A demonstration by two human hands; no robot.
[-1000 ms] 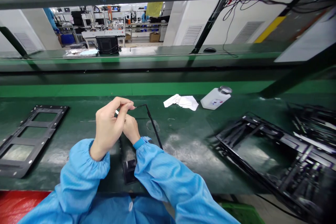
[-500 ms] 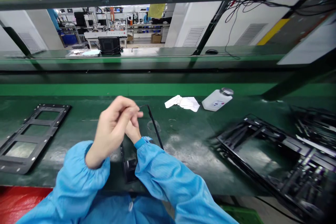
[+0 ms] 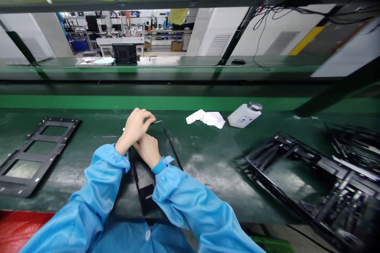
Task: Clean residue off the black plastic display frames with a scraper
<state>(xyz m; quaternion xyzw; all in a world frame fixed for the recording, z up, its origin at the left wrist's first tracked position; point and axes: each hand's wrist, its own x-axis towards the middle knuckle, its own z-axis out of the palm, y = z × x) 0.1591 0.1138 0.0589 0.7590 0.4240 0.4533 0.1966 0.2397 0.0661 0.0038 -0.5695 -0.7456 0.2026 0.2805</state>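
Black frame: thin dark rectangle (image 3: 171,142) lying on the green bench (image 3: 219,154), lower middle of the picture, partly under the hands and right sleeve (image 3: 190,193).
Long axis: runs from the bench's near edge toward upper middle, leaning a little to picture left at its far end.
Nearer hand: left hand (image 3: 138,126) – its fingertips sit at the far bar, which runs off to the picture right of them.
Right hand (image 3: 147,150): just below, wrist passing under the left; lies over the space between the long rails.
Left grip: fingers curled toward the thumb at the bar – clamped or only touching, cannot tell.
Right grip: fingertips hidden behind the left hand; cannot tell.
Frame look: black, narrow rails, bench green through the middle; a wider dark panel at the near end with a small pale mark.
White tip (image 3: 124,129): pokes out at picture left of the hands; owner unclear.
Bench, upper right of centre: crumpled paper (image 3: 209,118), white bottle (image 3: 245,115) just beside it.
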